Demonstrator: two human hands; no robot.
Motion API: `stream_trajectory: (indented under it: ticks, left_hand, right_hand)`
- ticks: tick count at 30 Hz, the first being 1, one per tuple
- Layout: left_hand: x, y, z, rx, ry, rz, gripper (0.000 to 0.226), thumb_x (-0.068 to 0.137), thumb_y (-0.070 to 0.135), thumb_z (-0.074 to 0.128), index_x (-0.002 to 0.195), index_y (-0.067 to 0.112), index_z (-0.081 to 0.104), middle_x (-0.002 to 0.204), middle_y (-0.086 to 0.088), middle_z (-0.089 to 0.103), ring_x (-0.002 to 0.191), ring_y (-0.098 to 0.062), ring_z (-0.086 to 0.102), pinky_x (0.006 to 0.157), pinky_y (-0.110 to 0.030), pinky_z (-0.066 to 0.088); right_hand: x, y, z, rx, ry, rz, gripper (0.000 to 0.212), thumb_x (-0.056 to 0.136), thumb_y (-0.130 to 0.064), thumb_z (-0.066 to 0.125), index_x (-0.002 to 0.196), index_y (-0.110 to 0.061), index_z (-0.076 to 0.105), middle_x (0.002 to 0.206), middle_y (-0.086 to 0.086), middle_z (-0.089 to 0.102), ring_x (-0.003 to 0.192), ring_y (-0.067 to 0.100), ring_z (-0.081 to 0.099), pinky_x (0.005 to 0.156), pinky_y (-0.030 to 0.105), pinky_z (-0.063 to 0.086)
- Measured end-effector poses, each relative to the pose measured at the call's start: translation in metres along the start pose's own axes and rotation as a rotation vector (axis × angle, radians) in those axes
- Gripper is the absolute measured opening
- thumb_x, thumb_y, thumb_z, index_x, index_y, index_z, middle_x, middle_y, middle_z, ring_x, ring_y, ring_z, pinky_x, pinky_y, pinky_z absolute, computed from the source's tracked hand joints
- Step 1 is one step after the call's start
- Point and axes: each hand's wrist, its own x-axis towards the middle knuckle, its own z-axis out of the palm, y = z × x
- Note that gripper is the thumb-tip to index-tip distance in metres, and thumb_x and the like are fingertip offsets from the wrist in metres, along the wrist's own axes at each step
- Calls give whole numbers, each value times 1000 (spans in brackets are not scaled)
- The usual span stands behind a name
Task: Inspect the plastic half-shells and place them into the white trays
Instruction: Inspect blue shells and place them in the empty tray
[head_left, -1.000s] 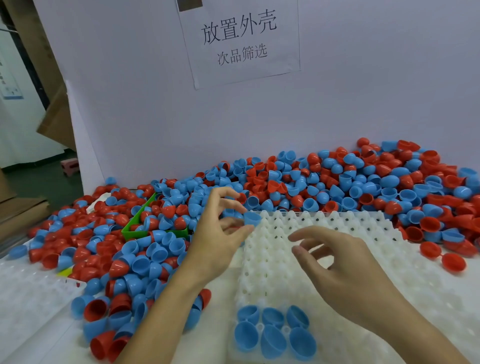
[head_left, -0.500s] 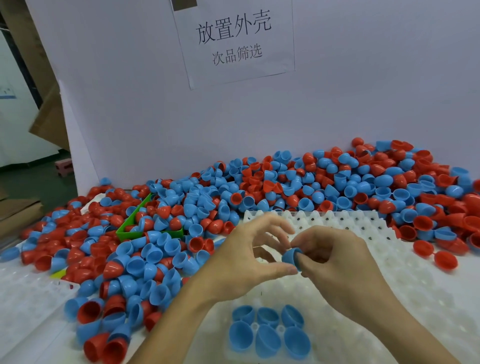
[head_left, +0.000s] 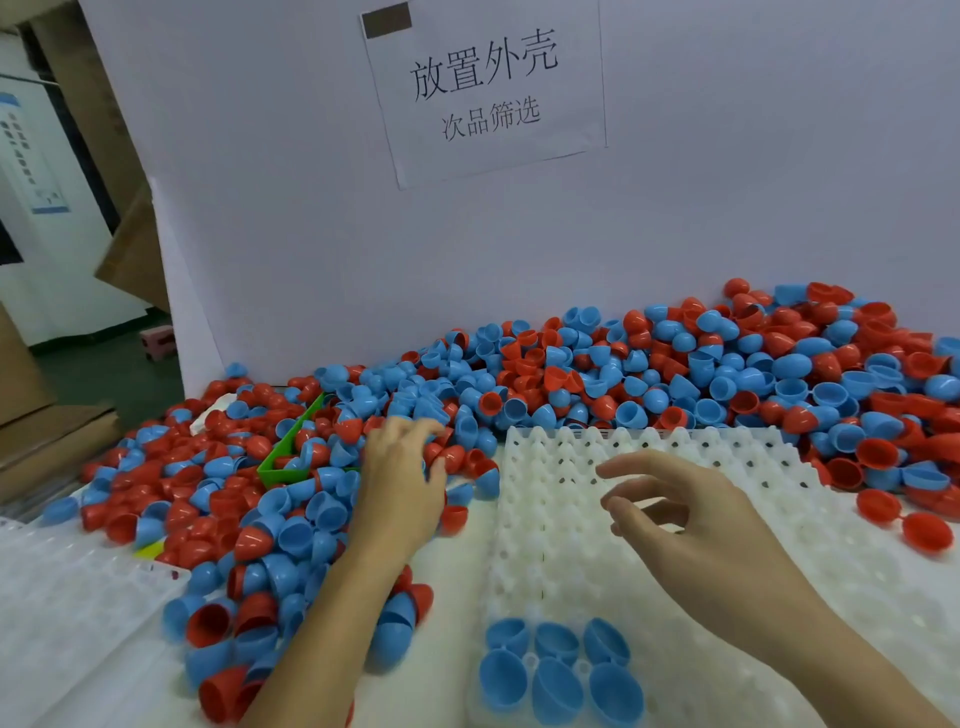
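Note:
A big heap of red and blue plastic half-shells (head_left: 571, 374) lies along the back of the table and spreads down the left side. The white tray (head_left: 649, 457) with rows of cups sits in front of the heap. Several blue shells (head_left: 556, 670) stand in its near-left cups. My left hand (head_left: 400, 488) reaches into the heap left of the tray, fingers bent down among the shells; whether it grips one is hidden. My right hand (head_left: 685, 519) hovers over the tray's middle with fingers loosely spread, and no shell shows in it.
A green bin (head_left: 291, 457) is half buried in the heap on the left. Another white tray (head_left: 67, 587) lies at the near left. A white backboard with a paper sign (head_left: 483, 88) closes off the back. Two joined red shells (head_left: 904, 519) lie at the right.
The two hands met over the tray with a blue shell between them, then parted. My left hand went back left into the heap; my right hand stays over the tray, the blue shell no longer visible.

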Motion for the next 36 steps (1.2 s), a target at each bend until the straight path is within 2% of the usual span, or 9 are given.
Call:
stream_trajectory:
  ticks: [4, 7, 13, 17, 20, 24, 27, 29, 36]
  left_hand:
    - [2, 8, 17, 194, -382, 103, 39, 101, 20, 50, 138, 32, 49, 125, 3, 52, 121, -21, 45, 106, -38, 38]
    - [-1, 12, 26, 342, -358, 134, 33, 99, 23, 54, 130, 34, 52, 115, 5, 59, 115, -21, 47, 104, -38, 34]
    - [-3, 10, 18, -27, -161, 46, 16, 93, 16, 66, 108, 22, 68, 104, 6, 66, 98, -15, 61, 86, -33, 53]
    - [-7, 20, 2, -318, -57, 34, 27, 86, 18, 77, 107, 28, 64, 101, 14, 66, 92, -2, 63, 73, -11, 50]
    - [-15, 35, -11, -491, -147, 90, 45, 79, 8, 82, 104, 37, 57, 95, 15, 67, 92, 3, 64, 75, -11, 52]
    - [-26, 59, -13, -529, -311, 234, 53, 81, 1, 78, 110, 37, 52, 101, 18, 72, 104, -2, 66, 88, -20, 54]
    - [-33, 69, -10, -537, -362, 305, 57, 83, -1, 75, 112, 43, 50, 106, 20, 72, 110, -3, 65, 92, -20, 53]
    - [-36, 73, -9, -570, -374, 310, 57, 84, 0, 74, 112, 44, 51, 109, 21, 69, 110, -4, 64, 91, -20, 53]
    - [-33, 75, -13, -887, -459, 165, 35, 84, -6, 74, 106, 18, 59, 108, 3, 70, 104, -18, 71, 87, -28, 57]
  right_hand:
    - [0, 0, -2, -8, -8, -5, 22, 91, -22, 63, 93, -43, 68, 84, -19, 70, 82, -7, 65, 62, 9, 47]
    - [0, 1, -1, -34, -19, -17, 21, 92, -24, 62, 93, -45, 67, 84, -26, 68, 86, -13, 61, 59, 5, 44]
    - [-1, 1, -1, -44, -19, -40, 21, 92, -25, 62, 93, -45, 67, 85, -27, 68, 87, -12, 61, 60, 6, 44]
    - [-1, 0, 0, -40, -14, -50, 20, 92, -25, 63, 93, -45, 67, 88, -29, 68, 88, -12, 61, 64, 10, 43]
    - [-1, -2, 1, -33, -8, -74, 19, 93, -27, 64, 97, -45, 66, 92, -32, 65, 89, -11, 61, 64, 11, 44]
    - [-2, -3, 2, 48, 30, -107, 20, 93, -30, 64, 105, -47, 64, 96, -23, 67, 92, -7, 63, 64, 13, 51]
    - [0, -4, 1, 80, 19, -118, 21, 91, -25, 68, 99, -44, 67, 90, -21, 68, 88, 0, 67, 66, 23, 58]
    - [0, -3, 0, 51, 10, -119, 28, 88, -14, 71, 91, -42, 69, 87, -22, 69, 84, 1, 68, 65, 21, 56]
    - [-1, -4, 2, 5, 70, -139, 40, 82, 0, 75, 82, -40, 70, 75, -17, 69, 77, 1, 67, 68, 16, 54]
